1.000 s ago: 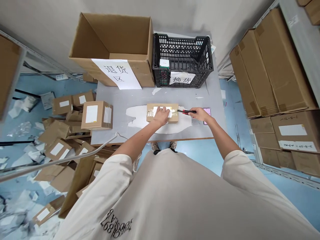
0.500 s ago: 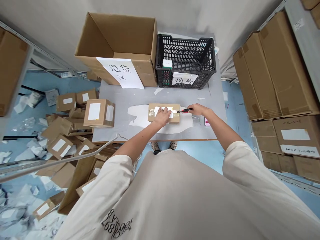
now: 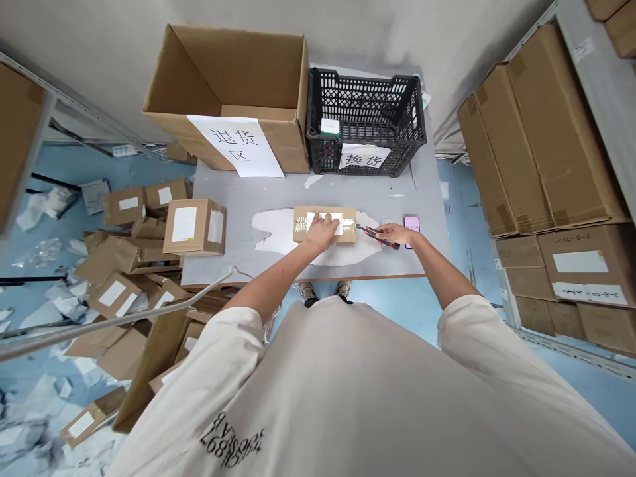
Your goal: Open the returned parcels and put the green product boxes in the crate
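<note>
A small cardboard box (image 3: 349,235) with a white label and shiny clear tape at its ends lies in the middle of the table. My left hand (image 3: 322,230) rests on top of it, fingers spread over the label. To the right of the box, my right hand (image 3: 394,234) is closed around pliers with red-and-black handles (image 3: 387,242). Their handles are spread apart, and the tip is at the right end of the box; whether it touches the tape I cannot tell. Under the box is a white, irregular patch (image 3: 275,222) on the tabletop.
A phone (image 3: 412,223) lies beyond my right hand. Another labelled box (image 3: 199,228) stands on the left of the table. At the back are a large open carton (image 3: 288,142) and a black crate (image 3: 382,129). Boxes and torn packaging cover the floor at left; cartons (image 3: 561,146) stand at right.
The pliers have turned from nearly level to slanting down to the right, and their handles have come apart. My right hand has moved slightly nearer me, uncovering the phone. My left hand stays on the box.
</note>
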Demonstrator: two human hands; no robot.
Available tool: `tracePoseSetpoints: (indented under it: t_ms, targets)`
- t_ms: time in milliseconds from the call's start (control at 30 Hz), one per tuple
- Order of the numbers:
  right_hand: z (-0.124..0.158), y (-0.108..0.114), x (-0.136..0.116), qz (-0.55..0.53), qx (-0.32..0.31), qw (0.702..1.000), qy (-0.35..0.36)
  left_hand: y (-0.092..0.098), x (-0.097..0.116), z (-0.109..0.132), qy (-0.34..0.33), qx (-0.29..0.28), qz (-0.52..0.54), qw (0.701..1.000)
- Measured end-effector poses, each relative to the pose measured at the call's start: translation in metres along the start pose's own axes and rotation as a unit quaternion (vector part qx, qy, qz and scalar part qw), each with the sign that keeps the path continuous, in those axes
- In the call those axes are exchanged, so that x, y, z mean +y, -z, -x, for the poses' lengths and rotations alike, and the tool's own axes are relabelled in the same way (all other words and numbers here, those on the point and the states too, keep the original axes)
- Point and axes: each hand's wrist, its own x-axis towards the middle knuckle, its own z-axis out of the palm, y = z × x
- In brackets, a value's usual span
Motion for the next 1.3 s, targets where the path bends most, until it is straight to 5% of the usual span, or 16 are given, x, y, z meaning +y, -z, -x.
tracePoseSetpoints:
  t_ms: [333,767,1033,1300]
  targets:
    - [-0.007,-0.02,0.02,-0.068,0.04,0.996,0.045,-0.004,-0.002,0.002,-0.019,0.016,0.014,1.0]
    - [0.002,-0.036,0.02,-0.1,0.008,0.995,-0.006,0.002,-0.002,0.01,-0.023,0.026,0.016,0.999]
    - [0.019,-0.032,0.017,-0.152,0.169,0.973,0.043,0.013,-0.011,0.005,0.016,0.048,0.092,0.994]
    - [0.034,-0.046,0.007,0.09,0.246,0.959,0.109,0.015,-0.019,-0.019,0.033,0.073,0.108,0.991]
